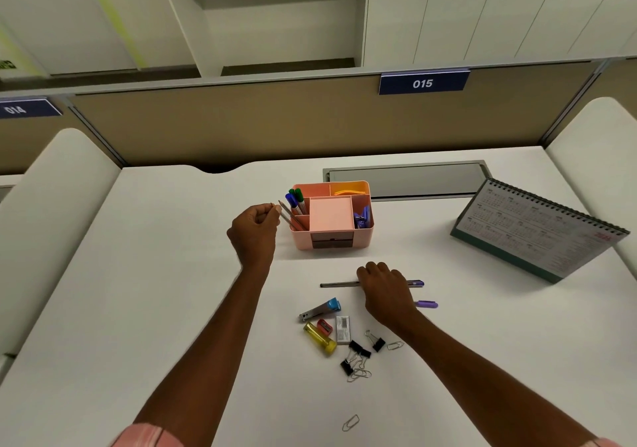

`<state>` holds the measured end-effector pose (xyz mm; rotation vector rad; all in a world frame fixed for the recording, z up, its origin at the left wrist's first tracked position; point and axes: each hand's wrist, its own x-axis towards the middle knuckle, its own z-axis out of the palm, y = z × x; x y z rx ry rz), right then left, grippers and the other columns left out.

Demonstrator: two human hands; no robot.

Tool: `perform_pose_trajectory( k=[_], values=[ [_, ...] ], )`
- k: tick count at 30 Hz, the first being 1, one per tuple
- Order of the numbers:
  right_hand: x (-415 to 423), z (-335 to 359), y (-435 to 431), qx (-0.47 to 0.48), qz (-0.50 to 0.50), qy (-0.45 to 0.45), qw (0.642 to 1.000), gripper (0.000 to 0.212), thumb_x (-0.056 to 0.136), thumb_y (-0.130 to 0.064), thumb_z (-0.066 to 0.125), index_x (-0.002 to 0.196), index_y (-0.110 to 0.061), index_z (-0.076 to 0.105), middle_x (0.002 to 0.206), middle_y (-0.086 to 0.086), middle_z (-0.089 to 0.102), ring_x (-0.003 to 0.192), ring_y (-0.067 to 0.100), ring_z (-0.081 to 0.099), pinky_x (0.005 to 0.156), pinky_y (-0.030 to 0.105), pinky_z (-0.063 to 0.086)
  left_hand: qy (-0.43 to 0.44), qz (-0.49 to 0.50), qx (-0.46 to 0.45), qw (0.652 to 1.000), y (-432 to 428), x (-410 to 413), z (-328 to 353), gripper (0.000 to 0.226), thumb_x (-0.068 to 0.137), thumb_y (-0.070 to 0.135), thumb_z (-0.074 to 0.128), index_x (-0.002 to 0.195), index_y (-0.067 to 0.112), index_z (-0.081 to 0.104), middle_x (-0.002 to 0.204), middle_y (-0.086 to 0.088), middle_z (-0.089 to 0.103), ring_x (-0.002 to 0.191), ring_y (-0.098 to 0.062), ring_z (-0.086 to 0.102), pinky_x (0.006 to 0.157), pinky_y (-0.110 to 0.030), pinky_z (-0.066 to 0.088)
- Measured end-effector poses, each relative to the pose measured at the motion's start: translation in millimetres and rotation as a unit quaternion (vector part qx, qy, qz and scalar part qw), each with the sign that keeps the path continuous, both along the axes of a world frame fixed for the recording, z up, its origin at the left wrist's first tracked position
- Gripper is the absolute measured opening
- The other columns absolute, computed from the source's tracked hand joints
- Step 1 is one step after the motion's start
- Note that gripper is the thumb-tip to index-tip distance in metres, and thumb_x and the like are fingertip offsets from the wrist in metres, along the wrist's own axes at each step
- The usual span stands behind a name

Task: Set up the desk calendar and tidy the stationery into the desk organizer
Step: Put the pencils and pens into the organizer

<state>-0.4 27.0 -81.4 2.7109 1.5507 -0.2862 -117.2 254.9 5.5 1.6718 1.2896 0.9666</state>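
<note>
Pinching a pencil [286,213] that leans in the pink desk organizer's [330,239] left compartment, the left hand [255,227] hovers; right hand [386,290] fingers curl over a purple-capped pen [339,284] on the bench [165,274].

A white desk [172,274] is stretching back to a tan partition [241,126] that is carrying blue number plates, 015 [423,83] and 014 [20,109]. White cabinets [482,9] are hanging above, and a grey hatch [406,179] is lying flush in the desk.
</note>
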Motion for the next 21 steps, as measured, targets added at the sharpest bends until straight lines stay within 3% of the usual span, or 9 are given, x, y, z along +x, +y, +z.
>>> perform_pose_trajectory(
  k=[13, 21],
  values=[
    [5.0, 6.4, 0.7, 0.022, 0.008, 0.007, 1.0, 0.019, 0.092, -0.014, 0.066, 0.11, -0.018, 0.059, 0.099, 0.003, 0.064, 0.089, 0.019, 0.057, 0.072, 0.031, 0.044, 0.027, 0.019, -0.056, 0.998, -0.5, 23.8, -16.8, 0.023, 0.093, 0.028, 0.076, 0.106, 0.009, 0.079, 0.092, -0.005, 0.08, 0.079, -0.021, 0.077, 0.079, -0.044, 0.066],
    [6.2, 19.7, -0.7, 0.071, 0.0, 0.015, 0.997, 0.014, 0.088, -0.013, 0.07, 0.095, -0.021, 0.061, 0.086, -0.002, 0.064, 0.077, 0.016, 0.054, 0.066, 0.028, 0.043, 0.038, 0.016, -0.07, 0.997, -3.5, 26.9, -21.2, 0.026, 0.093, 0.027, 0.076, 0.11, 0.009, 0.078, 0.099, -0.007, 0.08, 0.083, -0.023, 0.077, 0.079, -0.046, 0.066]
  ],
)
